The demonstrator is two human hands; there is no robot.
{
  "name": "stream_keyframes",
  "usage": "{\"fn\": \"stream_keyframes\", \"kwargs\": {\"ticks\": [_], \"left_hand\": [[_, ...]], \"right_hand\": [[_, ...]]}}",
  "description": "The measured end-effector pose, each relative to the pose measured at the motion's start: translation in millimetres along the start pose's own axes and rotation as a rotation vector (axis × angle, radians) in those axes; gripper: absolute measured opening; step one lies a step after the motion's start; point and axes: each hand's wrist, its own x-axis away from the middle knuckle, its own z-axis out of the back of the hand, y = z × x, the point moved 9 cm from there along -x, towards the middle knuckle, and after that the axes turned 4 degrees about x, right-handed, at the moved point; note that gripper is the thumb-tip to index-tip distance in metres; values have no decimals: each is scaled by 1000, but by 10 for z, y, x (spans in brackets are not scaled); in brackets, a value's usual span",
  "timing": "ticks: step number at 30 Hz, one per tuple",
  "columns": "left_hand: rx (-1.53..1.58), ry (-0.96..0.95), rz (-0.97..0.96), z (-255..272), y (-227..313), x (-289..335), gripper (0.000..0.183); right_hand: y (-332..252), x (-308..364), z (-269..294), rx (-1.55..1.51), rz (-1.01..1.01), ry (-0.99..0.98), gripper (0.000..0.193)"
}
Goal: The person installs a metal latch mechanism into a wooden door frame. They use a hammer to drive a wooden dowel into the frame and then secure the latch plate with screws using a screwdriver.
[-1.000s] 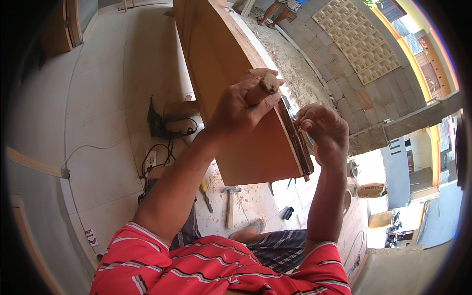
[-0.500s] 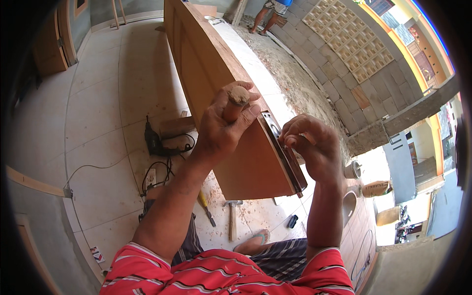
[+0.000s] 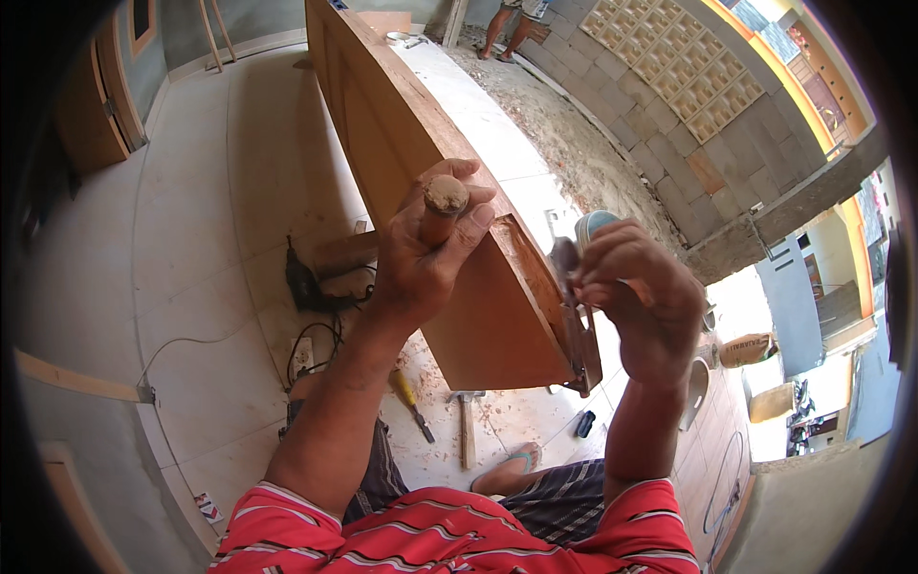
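Wooden door panel [image 3: 488,330] is standing on its long edge, presumably keeping the recess [image 3: 524,253] in its upper edge within reach; the left hand [image 3: 416,263], extending forward, is wrapping its fingers around an upright tool handle [image 3: 445,196], while the right hand [image 3: 650,287], curling inward, is pinching a dark metal plate [image 3: 586,340] near the panel's closer end

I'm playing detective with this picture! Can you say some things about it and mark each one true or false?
1. The left hand grips a round-ended handle. True.
2. The right hand holds a dark metal piece. True.
3. The hammer is up on a shelf. False: the hammer lies on the floor.
4. The shirt is plain green. False: the shirt is red with stripes.
5. A yellow-handled tool lies left of the hammer. True.
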Motion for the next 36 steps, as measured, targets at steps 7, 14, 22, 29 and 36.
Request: {"fn": "stream_keyframes", "kwargs": {"ticks": [7,14,22,29,36], "left_hand": [[-73,-4,-67,-44,86,37,21],[-115,-4,-106,-44,27,56,23],[-210,-53,-180,-107,99,83,29],[-284,-15,-169,-156,-43,106,36],[-81,151,1,-312,-145,163,38]], "right_hand": [[133,931,343,-260,-115,476,10],[468,1254,426,-723,-80,592,18],[3181,3222,147,-596,-916,828,7],[4507,6008,-1484,26,-1709,440,11],[4272,6512,-1860,404,-1634,34,23]]}}
